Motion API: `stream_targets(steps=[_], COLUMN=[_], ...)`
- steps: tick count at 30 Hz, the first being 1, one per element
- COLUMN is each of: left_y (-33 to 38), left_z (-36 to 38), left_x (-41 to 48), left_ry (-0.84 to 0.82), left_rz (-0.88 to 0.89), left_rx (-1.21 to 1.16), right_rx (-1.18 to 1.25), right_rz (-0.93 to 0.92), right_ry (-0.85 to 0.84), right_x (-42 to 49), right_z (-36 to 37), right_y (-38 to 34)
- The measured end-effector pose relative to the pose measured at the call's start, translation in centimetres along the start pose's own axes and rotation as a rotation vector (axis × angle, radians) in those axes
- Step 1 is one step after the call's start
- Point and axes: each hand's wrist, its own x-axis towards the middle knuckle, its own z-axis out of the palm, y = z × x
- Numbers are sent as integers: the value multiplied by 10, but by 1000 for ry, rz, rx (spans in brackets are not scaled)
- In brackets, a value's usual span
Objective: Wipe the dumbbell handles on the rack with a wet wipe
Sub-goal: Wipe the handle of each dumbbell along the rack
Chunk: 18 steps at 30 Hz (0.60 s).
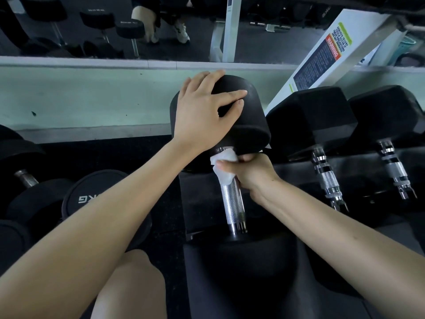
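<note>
A round-headed black dumbbell [248, 125] lies on the dark rack [202, 203], its knurled chrome handle [232, 203] running toward me. My right hand [250, 171] grips the far end of that handle through a white wet wipe [224, 168], just below the far head. My left hand [204, 111] rests on top of the far head with fingers spread over its curve. The near head [241, 261] sits low in the middle of the view.
Two hex-headed dumbbells with chrome handles [326, 178] [394, 171] lie to the right on the rack. Round dumbbells [92, 199] sit on the floor at left. A white frame with a warning label [322, 56] leans behind. A mirror runs along the back wall. My knee [131, 288] shows below.
</note>
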Motion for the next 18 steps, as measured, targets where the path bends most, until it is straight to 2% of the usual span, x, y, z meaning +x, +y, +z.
stream_targets(steps=[3,8,14,18], left_y=[-1,0,-1,-2], left_z=[-1,-3,-1,-1], left_x=[-1,0,0,0], left_ry=[-8,-15,-5,-4], left_rz=[-5,-7,-1,2], left_rx=[-9,-4,-10,-17], right_rx=[-194,-716,-862,-789], right_rz=[22,90,65,30], right_ry=[-153,-401,-477,-523], right_x=[-14,-33,-30,-25], right_z=[-16,-40,-40,-43], right_y=[13,19,21,22])
